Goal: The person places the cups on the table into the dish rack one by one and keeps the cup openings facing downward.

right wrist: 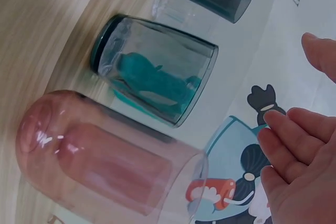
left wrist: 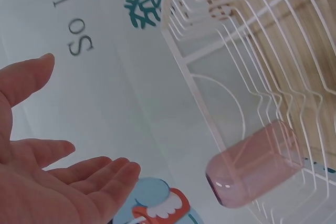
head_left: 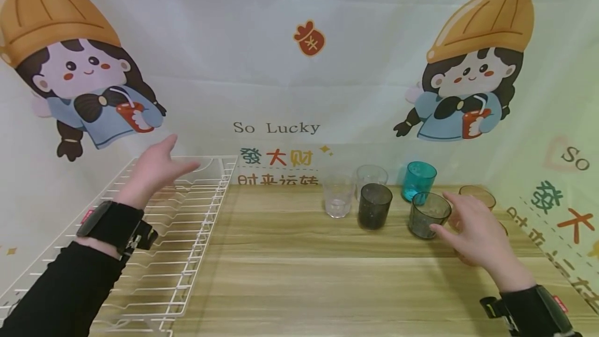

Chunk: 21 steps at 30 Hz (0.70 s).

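My left hand (head_left: 156, 168) hovers over the white wire rack (head_left: 192, 254), thumb and fingers spread, holding nothing. In the left wrist view, a pink glass (left wrist: 257, 166) is upside down on the rack, apart from those fingers; my hand hides most of it from the head view. On the right, my other hand (head_left: 477, 228) reaches beside a smoky grey glass (head_left: 423, 222), its thumb and fingers extended. The right wrist view shows a gap between these fingers and the upright grey glass. A large pink glass (right wrist: 105, 156) stands beside the grey one, partly hidden behind my hand in the head view.
Two clear glasses (head_left: 338, 202), a dark grey glass (head_left: 374, 209) and a teal glass (head_left: 418, 181) stand at the back of the wooden table (head_left: 299, 285). A printed cloth (head_left: 281, 82) hangs behind. The rack runs along the left side.
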{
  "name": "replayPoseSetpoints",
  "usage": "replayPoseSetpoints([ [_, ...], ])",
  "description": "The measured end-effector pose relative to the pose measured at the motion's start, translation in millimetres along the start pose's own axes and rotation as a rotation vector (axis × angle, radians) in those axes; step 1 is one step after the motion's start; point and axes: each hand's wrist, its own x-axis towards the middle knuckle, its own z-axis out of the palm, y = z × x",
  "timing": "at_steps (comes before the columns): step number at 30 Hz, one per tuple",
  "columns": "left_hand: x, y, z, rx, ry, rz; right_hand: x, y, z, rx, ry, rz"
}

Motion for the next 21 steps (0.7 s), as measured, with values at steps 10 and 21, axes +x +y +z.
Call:
replayPoseSetpoints([
  [10,-19.8,24.8,7.7,0.053,0.025,0.048,-11,14,2,-0.014,0.036,0.020],
  [21,-35.5,43.2,15.4,-0.048,-0.014,0.122,-21,25,-3,-0.109,-0.004,0.115],
])
